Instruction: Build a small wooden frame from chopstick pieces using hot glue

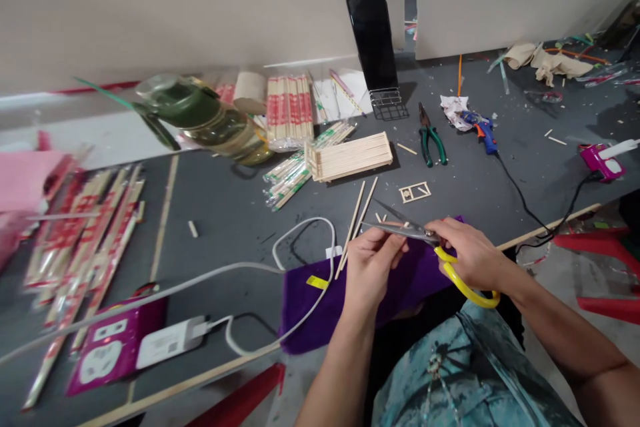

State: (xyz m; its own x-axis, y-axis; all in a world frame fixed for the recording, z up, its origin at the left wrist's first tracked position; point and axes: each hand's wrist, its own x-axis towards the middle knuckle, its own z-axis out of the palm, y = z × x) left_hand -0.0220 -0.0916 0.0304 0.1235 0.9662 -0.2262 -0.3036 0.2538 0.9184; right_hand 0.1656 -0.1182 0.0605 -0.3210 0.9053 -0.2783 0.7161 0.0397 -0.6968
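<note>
My right hand (pixel 463 250) is closed around the yellow-handled scissors (pixel 465 287), whose blades point left and look parted. Close to the blade tips, my left hand (pixel 373 257) is pinched; whatever lies between its fingers is too small to make out. Two thin wooden sticks (pixel 357 220) lie just left of the blades, partly over a purple cloth (pixel 310 307). A few short cut stick pieces (pixel 381 218) rest beyond the scissors. Farther back are a small rectangular stick frame (pixel 415 192) and a larger model built of sticks (pixel 353 157).
Pliers (pixel 431 137) and a blue glue gun (pixel 483 130) with a cord lie behind to the right. A phone (pixel 373 40) stands on a wire holder. Wrapped chopsticks (pixel 95 220), a green-lidded jug (pixel 200 117) and a purple power strip (pixel 117 340) occupy the left; a white cable (pixel 215 273) crosses the table.
</note>
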